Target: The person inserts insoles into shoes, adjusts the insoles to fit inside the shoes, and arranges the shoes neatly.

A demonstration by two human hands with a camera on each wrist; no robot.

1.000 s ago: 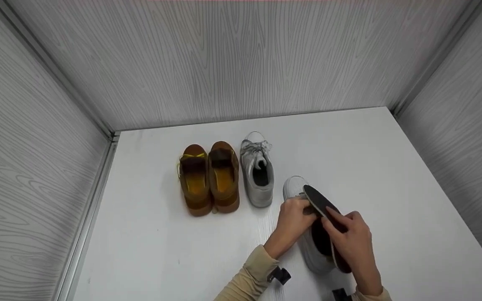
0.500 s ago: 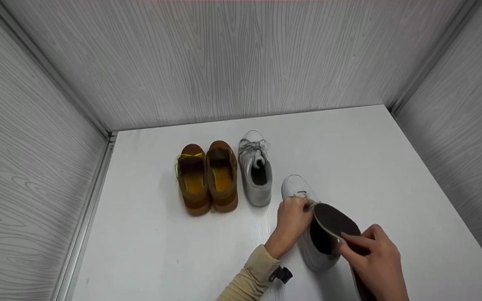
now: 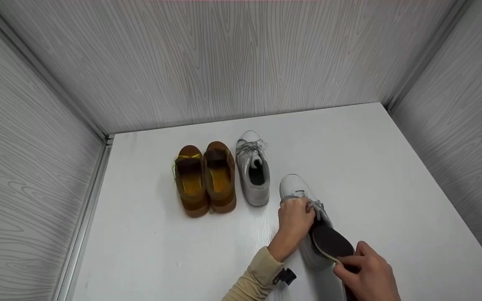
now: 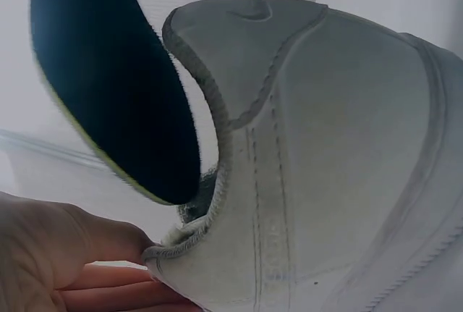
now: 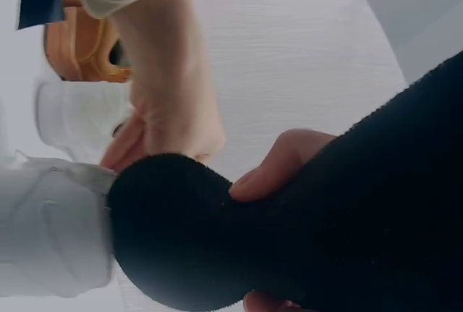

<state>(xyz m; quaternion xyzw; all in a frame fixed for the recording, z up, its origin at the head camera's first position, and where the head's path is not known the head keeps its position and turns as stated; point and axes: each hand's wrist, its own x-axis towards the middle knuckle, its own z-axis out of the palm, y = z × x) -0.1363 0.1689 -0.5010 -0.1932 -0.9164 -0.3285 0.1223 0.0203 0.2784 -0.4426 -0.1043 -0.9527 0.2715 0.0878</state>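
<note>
A white lace-up sneaker [image 3: 294,184] stands on the table, toe pointing away from me. My left hand [image 3: 294,217] grips it by the tongue and lace area; in the left wrist view the thumb and fingers pinch the edge of the shoe's opening [image 4: 181,248]. My right hand [image 3: 368,271] pinches a dark insole [image 3: 334,242] with a thin yellow-green edge. The insole's rounded front end is at the sneaker's opening, tilted, with the rest sticking out toward me. In the right wrist view the insole [image 5: 181,232] bends between thumb and fingers.
To the left, a matching white sneaker [image 3: 257,194] stands beside a pair of brown shoes [image 3: 222,202] with yellow insides. Grey wood-grain panels [image 3: 241,62] enclose the white table [image 3: 140,251] at the back and sides.
The right hand has moved toward me and to the right with the insole, then a little back left, bringing its front end lower into the sneaker's opening. The left hand keeps its hold.
</note>
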